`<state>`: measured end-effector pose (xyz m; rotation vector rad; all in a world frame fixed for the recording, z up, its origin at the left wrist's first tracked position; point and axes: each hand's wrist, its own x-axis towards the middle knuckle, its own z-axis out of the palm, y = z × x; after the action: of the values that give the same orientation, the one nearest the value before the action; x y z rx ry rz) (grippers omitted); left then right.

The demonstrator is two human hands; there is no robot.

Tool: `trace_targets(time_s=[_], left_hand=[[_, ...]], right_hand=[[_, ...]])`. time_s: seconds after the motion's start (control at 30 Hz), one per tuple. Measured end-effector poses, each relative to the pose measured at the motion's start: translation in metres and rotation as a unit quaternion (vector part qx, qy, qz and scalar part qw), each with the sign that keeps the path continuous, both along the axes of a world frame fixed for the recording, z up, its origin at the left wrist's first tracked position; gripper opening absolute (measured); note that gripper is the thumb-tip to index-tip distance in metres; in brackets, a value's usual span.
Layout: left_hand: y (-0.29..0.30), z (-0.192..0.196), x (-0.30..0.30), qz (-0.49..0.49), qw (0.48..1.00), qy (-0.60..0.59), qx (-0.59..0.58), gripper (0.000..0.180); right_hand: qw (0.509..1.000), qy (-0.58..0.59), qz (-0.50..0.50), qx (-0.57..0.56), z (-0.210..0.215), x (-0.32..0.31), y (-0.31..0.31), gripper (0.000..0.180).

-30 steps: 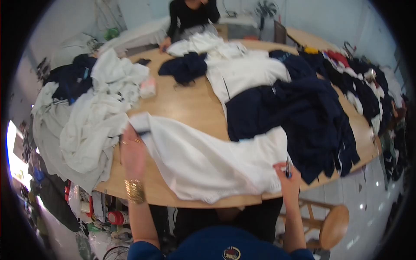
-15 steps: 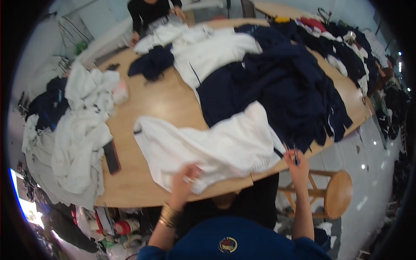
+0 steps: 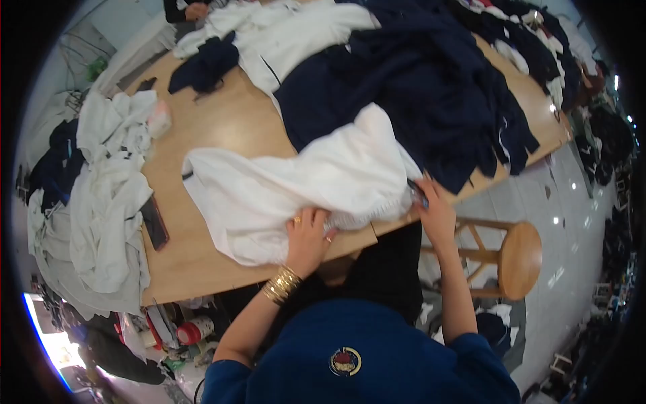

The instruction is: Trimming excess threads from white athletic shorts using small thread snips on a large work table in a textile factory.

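Observation:
A white garment [image 3: 269, 192] with a ribbed hem lies spread near the front of the wooden table [image 3: 222, 128]. My left hand [image 3: 308, 237] is closed on its near edge, fingers on top of the cloth and thumb at the hem. At the garment's right end, my right hand [image 3: 437, 212] is closed around a small dark tool [image 3: 420, 195] that looks like thread snips. This hand touches the cloth beside a dark stripe. Its fingertips are partly hidden. A large pile of navy garments [image 3: 410, 87] lies just beyond the white one.
White garments [image 3: 111, 195] are heaped on the left, near a dark phone [image 3: 155, 225]. More white clothes [image 3: 303, 34] and a small navy piece [image 3: 205, 64] lie at the back, where another person's hand [image 3: 196, 11] shows. A wooden stool [image 3: 519, 259] stands to the right.
My view has tipped, so the table sits higher in it. My left hand, blurred above the cloth before, now rests on the hem. My right hand stays at the garment's right end.

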<state>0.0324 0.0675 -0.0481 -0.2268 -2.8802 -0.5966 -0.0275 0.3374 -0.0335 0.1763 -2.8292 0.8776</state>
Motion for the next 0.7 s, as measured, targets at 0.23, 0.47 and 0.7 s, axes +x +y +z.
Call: trace_targets(time_s=[0.23,0.47,0.7], left_hand=[[-0.007,0.011,0.023,-0.020,0.993,0.088,0.082,0.025],[-0.018,0.048,0.023,0.141,0.917,0.020,0.373,0.020],[-0.023,0.075,0.021,0.144,0.841,-0.019,0.521,0.032]], right_hand=[[0.998,0.038,-0.023,-0.033,-0.010,-0.004,0.003,0.039],[0.963,0.021,0.096,-0.252,0.012,0.025,-0.033,0.046],[0.974,0.157,0.053,-0.154,0.016,-0.021,-0.089,0.038]])
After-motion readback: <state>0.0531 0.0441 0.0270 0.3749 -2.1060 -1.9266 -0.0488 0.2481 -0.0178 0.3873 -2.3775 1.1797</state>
